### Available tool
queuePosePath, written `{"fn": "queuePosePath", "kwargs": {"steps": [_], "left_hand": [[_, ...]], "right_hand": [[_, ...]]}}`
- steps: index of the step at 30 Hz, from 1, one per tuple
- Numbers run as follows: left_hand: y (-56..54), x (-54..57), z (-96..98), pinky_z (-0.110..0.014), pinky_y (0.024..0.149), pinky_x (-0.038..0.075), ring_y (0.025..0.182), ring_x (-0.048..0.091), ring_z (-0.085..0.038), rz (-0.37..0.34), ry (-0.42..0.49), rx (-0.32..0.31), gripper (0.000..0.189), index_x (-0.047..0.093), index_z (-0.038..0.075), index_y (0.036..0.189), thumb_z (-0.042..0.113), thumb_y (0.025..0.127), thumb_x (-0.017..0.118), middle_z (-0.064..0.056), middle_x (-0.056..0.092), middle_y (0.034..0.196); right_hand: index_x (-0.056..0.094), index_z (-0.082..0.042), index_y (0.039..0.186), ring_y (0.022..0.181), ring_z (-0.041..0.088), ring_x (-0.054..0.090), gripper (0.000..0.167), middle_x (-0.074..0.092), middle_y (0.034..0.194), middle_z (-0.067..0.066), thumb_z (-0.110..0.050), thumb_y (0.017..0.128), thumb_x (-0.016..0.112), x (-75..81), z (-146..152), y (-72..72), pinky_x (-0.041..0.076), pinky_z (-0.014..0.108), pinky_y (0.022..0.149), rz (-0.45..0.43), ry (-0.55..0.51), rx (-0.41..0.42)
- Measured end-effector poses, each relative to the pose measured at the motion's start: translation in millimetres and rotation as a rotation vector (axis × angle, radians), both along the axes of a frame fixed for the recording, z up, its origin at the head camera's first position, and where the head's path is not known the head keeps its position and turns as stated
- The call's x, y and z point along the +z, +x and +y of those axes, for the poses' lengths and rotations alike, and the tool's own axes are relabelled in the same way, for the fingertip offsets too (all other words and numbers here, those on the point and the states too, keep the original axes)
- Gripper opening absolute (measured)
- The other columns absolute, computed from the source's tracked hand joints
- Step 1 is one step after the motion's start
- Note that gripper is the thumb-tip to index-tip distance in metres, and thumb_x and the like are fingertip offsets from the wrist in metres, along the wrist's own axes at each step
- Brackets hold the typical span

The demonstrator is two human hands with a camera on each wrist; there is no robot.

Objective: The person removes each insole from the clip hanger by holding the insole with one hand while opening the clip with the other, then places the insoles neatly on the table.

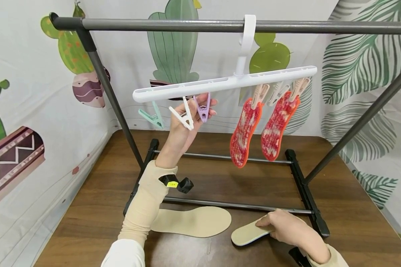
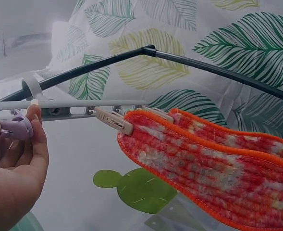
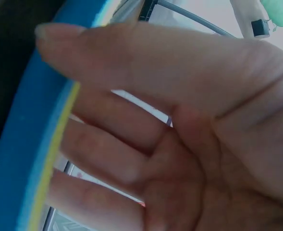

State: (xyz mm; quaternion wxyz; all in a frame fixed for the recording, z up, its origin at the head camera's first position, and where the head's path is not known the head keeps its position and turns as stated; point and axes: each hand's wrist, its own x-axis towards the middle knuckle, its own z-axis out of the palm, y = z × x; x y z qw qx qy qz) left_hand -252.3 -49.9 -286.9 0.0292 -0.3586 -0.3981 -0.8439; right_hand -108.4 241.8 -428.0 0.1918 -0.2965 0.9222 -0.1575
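Note:
My left hand (image 1: pixel 181 133) is raised under the white clip hanger (image 1: pixel 187 88), pinching a purple clothespin (image 2: pixel 17 127) between thumb and fingers in the left wrist view. Beside it, a white clothespin (image 1: pixel 186 118) and a mint green one (image 1: pixel 155 118) dangle from the same bar. Down at the tabletop, my right hand (image 1: pixel 289 227) grips one end of a beige insole (image 1: pixel 248 233). Its blue underside (image 3: pixel 33 125) shows in the right wrist view, with the thumb against it. A second beige insole (image 1: pixel 202 221) lies flat to the left.
Two red insoles (image 1: pixel 245 137) with orange edging hang from peach clothespins (image 1: pixel 260 95) at the hanger's right side. The hanger hooks over a dark metal rack bar (image 1: pixel 170 25), whose black feet (image 1: pixel 309 196) stand on the wooden table (image 1: pixel 97 207). Patterned cloth surrounds it.

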Motion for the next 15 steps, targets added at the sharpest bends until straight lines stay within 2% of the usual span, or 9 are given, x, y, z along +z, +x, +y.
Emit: {"fn": "queuePosePath", "kwargs": {"steps": [3, 7, 15], "left_hand": [[0.5, -0.4, 0.6, -0.029, 0.088, 0.053, 0.086, 0.068, -0.017, -0.006, 0.008, -0.005, 0.036, 0.072, 0.016, 0.111, 0.042, 0.085, 0.069, -0.005, 0.073, 0.101], [1.2, -0.9, 0.0, -0.029, 0.088, 0.053, 0.085, 0.068, -0.016, -0.008, -0.001, -0.003, 0.037, 0.072, 0.016, 0.111, 0.043, 0.085, 0.07, -0.005, 0.073, 0.101], [-0.4, -0.8, 0.3, -0.03, 0.089, 0.054, 0.087, 0.068, -0.016, -0.008, 0.004, -0.007, 0.038, 0.073, 0.016, 0.11, 0.043, 0.084, 0.071, -0.006, 0.073, 0.101]], "right_hand": [[0.076, -0.013, 0.102, 0.09, 0.021, 0.07, 0.045, 0.075, 0.099, -0.001, 0.011, 0.064, 0.077, -3.8, -1.1, 3.9, 0.057, 0.029, 0.068, 0.064, 0.016, -0.004], [0.076, -0.011, 0.099, 0.089, 0.024, 0.07, 0.043, 0.075, 0.097, 0.001, 0.01, 0.062, 0.08, -7.6, -3.8, 9.0, 0.057, 0.032, 0.068, 0.103, 0.034, -0.034], [0.077, -0.008, 0.093, 0.081, 0.022, 0.07, 0.04, 0.075, 0.089, 0.004, 0.011, 0.058, 0.081, -11.5, -10.8, 12.9, 0.055, 0.028, 0.062, 0.16, 0.043, -0.061]]}}
